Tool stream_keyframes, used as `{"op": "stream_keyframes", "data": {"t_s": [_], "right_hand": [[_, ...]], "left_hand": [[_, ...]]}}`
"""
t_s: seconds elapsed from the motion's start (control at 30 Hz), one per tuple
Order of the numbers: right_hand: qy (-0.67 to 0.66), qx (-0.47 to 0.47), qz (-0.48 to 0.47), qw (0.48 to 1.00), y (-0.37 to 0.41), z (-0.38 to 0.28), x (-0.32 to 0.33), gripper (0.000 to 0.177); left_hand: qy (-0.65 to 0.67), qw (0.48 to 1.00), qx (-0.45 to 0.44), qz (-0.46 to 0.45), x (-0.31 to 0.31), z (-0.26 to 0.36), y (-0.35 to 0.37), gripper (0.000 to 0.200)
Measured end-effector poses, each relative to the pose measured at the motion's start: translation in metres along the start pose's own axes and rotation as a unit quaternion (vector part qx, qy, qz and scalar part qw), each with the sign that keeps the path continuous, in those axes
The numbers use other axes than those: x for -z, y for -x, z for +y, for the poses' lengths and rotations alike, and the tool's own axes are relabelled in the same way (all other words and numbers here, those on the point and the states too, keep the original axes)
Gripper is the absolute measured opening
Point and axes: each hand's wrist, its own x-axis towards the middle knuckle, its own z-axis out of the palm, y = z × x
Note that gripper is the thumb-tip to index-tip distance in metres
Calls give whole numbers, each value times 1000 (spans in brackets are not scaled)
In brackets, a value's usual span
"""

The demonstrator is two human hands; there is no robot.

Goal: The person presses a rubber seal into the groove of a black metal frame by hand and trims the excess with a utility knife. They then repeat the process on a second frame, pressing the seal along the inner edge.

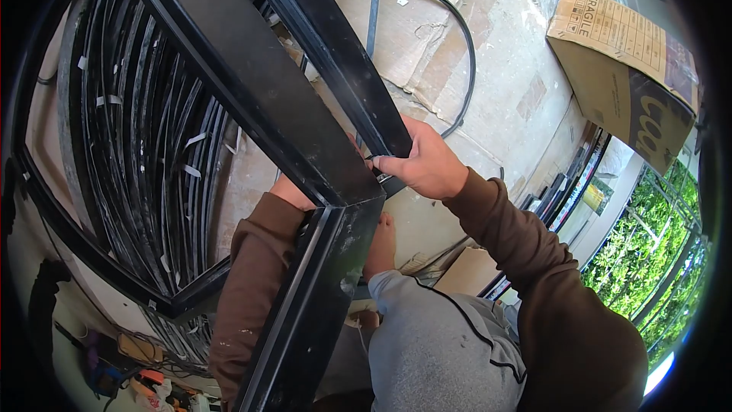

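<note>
A large black metal frame [252, 84] with a mitred corner stands in front of me. Its lower bar [324, 313] runs down past my lap. A second black metal bar [335, 53] ends close to that corner. Around this bar's end my right hand [428, 162] is closed, thumb pointing left. By the thumb tip sits a small dark and shiny piece [381, 175], too small to name. My left hand [292, 192] reaches behind the frame near the corner; most of its fingers are hidden.
Long black strips [145, 137] lie bundled at the left, inside the frame's outline. Cardboard [427, 38] covers the floor, with a curved black strip [469, 46] on it. A cardboard box [625, 69] stands at upper right. A bare foot [381, 248] is beside the lower bar.
</note>
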Motion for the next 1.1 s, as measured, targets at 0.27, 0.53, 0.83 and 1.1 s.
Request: {"op": "stream_keyframes", "data": {"t_s": [0.27, 0.53, 0.83, 1.1], "right_hand": [[47, 38, -18, 998, 0, 9, 6, 44], [22, 20, -14, 999, 3, 6, 4, 46], [43, 4, -53, 998, 3, -6, 8, 47], [6, 5, -35, 999, 0, 0, 4, 40]], "left_hand": [[14, 1000, -17, -2, 0, 0, -2, 18], [9, 1000, -10, 18, -2, -5, -1, 21], [22, 1000, -6, 7, -4, -30, -3, 18], [-126, 991, -40, 17, -5, -19, -8, 29]]}}
